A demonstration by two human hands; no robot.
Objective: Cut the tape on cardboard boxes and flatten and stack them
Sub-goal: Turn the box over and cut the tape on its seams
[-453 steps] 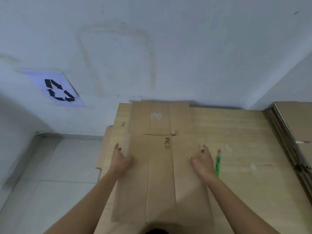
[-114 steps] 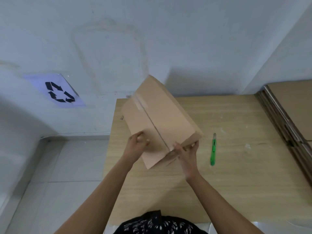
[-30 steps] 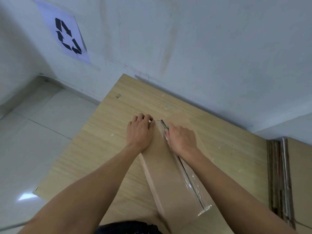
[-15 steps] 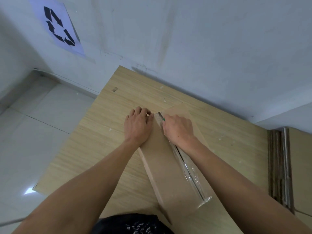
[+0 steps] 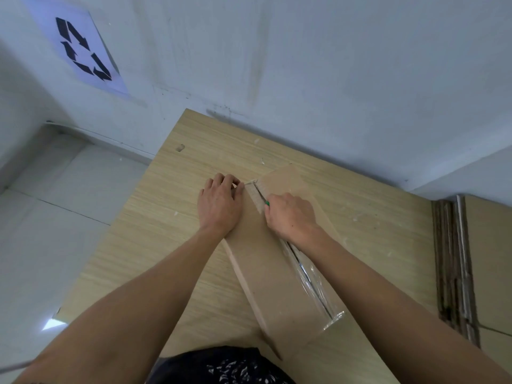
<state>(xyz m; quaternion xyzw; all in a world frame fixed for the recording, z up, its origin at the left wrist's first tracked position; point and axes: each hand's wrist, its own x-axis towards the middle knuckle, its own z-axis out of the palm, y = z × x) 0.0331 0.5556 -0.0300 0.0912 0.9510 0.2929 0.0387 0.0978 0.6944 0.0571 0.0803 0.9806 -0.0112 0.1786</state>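
tape cutting: right hand (image 5: 291, 217) clamped round green-handled utility knife (image 5: 261, 195), best drawn shallow and straight down clear tape strip (image 5: 310, 275), clear of left hand (image 5: 220, 206), whose fingers curl over the far end of long brown cardboard box (image 5: 266, 261). box closed, contents unseen, lying on pale wooden table (image 5: 171, 217).

The person wears a black garment (image 5: 221, 365) with a small white pattern printed on it; only a part of it shows, at the bottom edge of the view. Left of the garment, the left forearm (image 5: 133, 300) is bare along all its visible length. Right of the garment, the right forearm (image 5: 388, 295) is bare too. Beyond the garment, the left hand (image 5: 220, 206) and the right hand (image 5: 291, 217) are also bare.
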